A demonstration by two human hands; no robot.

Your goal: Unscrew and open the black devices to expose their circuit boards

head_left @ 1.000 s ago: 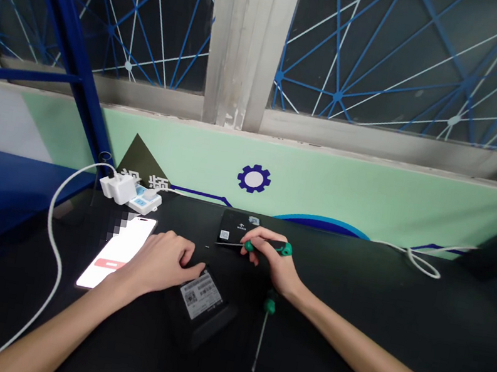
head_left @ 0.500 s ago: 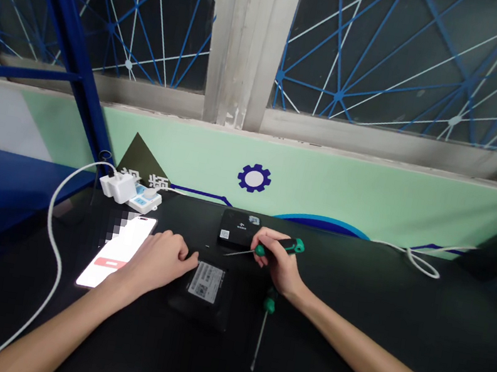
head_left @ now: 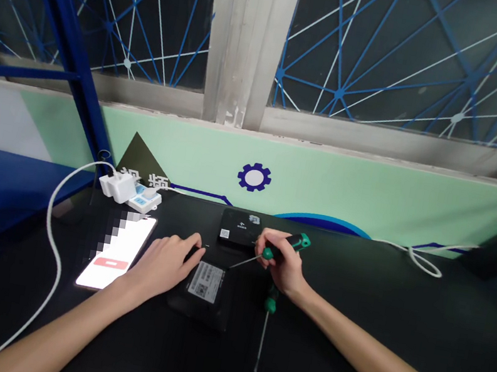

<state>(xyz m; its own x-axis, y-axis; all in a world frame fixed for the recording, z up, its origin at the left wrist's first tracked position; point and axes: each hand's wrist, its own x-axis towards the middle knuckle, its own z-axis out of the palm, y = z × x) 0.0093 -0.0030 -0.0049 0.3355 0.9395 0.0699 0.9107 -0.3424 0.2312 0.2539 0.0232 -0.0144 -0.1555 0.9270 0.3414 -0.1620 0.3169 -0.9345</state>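
My right hand point(head_left: 281, 261) grips a green-and-black screwdriver point(head_left: 300, 241) like a pen. Its thin shaft slants down to the left, with the tip at the upper right corner of a black box point(head_left: 221, 305). That box lies flat and carries a white printed label point(head_left: 205, 281). Thumb and index finger of my left hand point(head_left: 174, 259) are apart at the box's upper left edge, and the hand holds nothing. Just beyond those fingertips lies a tiny metal piece point(head_left: 207, 246), perhaps a screw. A second green-handled screwdriver point(head_left: 264, 328) rests on the table below my right wrist.
Behind my right hand sits another flat black box point(head_left: 237, 225). A lit phone point(head_left: 120, 253) lies left of my left forearm. White plugs point(head_left: 120, 187) sit in a power strip point(head_left: 145, 199), and a white cable point(head_left: 53, 229) curves down the left. Another cable point(head_left: 421, 262) loops at the back right.
The screwdriver tip has moved from beyond the labelled box to its upper right corner. My left index finger has stretched out, away from the thumb.
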